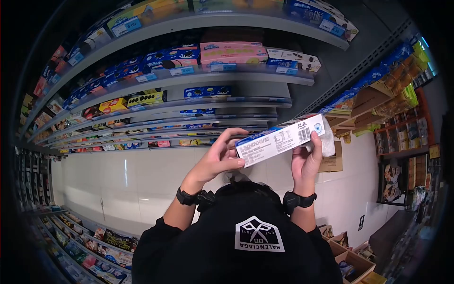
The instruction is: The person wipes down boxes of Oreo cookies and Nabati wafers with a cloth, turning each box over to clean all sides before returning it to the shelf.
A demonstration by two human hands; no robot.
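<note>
A long white and blue box (279,142) with printed text and a barcode is held up in front of the shelves, its right end tilted upward. My left hand (220,156) grips the box's left end, thumb on the printed face and fingers behind. At the other end my right hand (306,158) holds the box and also a white cloth (323,144), which hangs beside the box's right end. Both wrists carry black bands with dark devices.
Shelves (246,75) of snack boxes with blue price tags curve across the top and left. Hanging snack packets (402,75) line the right. A cardboard box (332,161) stands on the floor beyond my right hand. Another shelf (90,241) is at lower left, open cartons (354,265) at lower right.
</note>
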